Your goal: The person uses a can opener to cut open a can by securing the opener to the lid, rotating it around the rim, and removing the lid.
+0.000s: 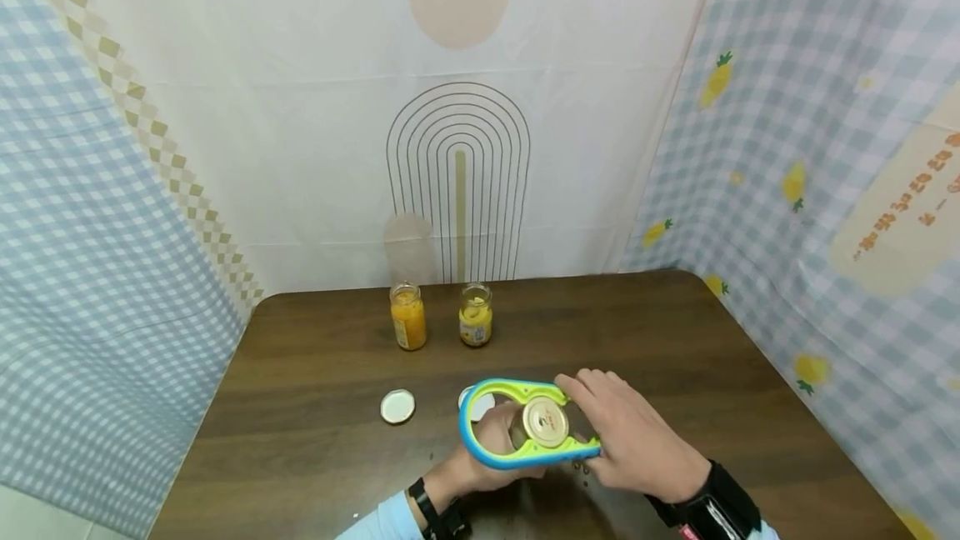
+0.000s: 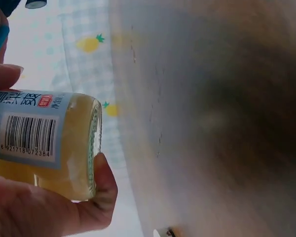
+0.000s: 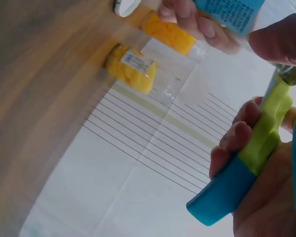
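The tabletop (image 1: 315, 407) is dark wood-grain, smooth with a soft sheen. The jar opener (image 1: 498, 427) looks like moulded plastic, lime green with a blue, matt, rubbery-looking rim. The held jar (image 2: 64, 143) is clear glossy glass with a printed paper label; its lid (image 1: 545, 422) is shiny gold-toned metal. Two jars (image 1: 408, 317) near the tabletop's far edge are glossy glass too. A loose lid (image 1: 397, 406) looks white and smooth. The backdrop (image 1: 90, 215) is printed cloth, matt.
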`<state>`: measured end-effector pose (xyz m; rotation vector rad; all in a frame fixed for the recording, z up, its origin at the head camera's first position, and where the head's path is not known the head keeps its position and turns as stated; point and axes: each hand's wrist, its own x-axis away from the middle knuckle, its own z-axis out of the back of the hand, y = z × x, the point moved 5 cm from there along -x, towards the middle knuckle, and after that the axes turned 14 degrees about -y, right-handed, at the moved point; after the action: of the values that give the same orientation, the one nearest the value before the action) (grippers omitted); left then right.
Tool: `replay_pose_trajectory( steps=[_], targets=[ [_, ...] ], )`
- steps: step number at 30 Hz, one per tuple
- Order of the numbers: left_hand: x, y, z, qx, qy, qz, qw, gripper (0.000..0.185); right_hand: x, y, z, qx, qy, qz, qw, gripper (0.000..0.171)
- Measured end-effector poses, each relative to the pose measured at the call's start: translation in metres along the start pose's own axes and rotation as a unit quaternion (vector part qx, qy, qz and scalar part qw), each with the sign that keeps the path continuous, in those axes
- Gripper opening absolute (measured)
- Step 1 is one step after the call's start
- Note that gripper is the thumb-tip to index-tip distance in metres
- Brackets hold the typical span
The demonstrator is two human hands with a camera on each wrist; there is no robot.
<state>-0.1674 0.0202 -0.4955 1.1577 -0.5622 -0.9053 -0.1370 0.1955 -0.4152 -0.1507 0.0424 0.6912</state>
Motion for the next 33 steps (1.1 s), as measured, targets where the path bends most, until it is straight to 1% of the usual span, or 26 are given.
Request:
replay_pose_trajectory(
  steps=[3,8,12,15,19,23,27,30,33],
  targets=[
    [-0.0002,0.0009,-0.0013,0.011,-0.001,-0.011,0.9999,0.066,-0.0002,0.0,0.0022,-0.002,0.002,0.005,1.0,0.084],
    [-0.0003,-0.0004,-0.0035,0.042,-0.03,-0.013,0.9986,0.063,0.0,-0.0002,0.0022,-0.012,-0.011,0.012,1.0,0.086],
    [-0.0002,-0.0016,-0.0028,0.042,-0.026,-0.004,0.9988,0.062,-0.0003,0.0003,0.0022,-0.009,-0.01,0.016,1.0,0.088],
    [-0.0003,-0.0025,-0.001,0.03,-0.02,0.005,0.9993,0.063,-0.0015,0.0014,0.0025,-0.006,-0.006,0.019,1.0,0.091],
    [-0.0009,-0.003,0.0008,0.03,-0.026,0.012,0.9991,0.064,-0.0029,0.003,0.0022,-0.007,0.001,0.023,1.0,0.093],
    [-0.0014,-0.0039,0.0018,0.046,-0.04,0.018,0.998,0.064,-0.0037,0.0042,0.0021,-0.007,0.01,0.025,1.0,0.093],
    [-0.0013,-0.0053,0.0028,0.06,-0.065,0.018,0.9959,0.064,-0.0044,0.005,0.0034,-0.013,0.015,0.03,0.999,0.094],
    [-0.001,-0.0047,0.0039,0.033,-0.077,0.008,0.9965,0.062,-0.0046,0.0063,0.0057,-0.023,0.014,0.029,0.999,0.093],
    [-0.0017,-0.0024,0.0036,-0.01,-0.08,-0.022,0.9965,0.06,-0.0053,0.0088,0.0087,-0.03,0.014,0.021,0.999,0.091]
  ],
)
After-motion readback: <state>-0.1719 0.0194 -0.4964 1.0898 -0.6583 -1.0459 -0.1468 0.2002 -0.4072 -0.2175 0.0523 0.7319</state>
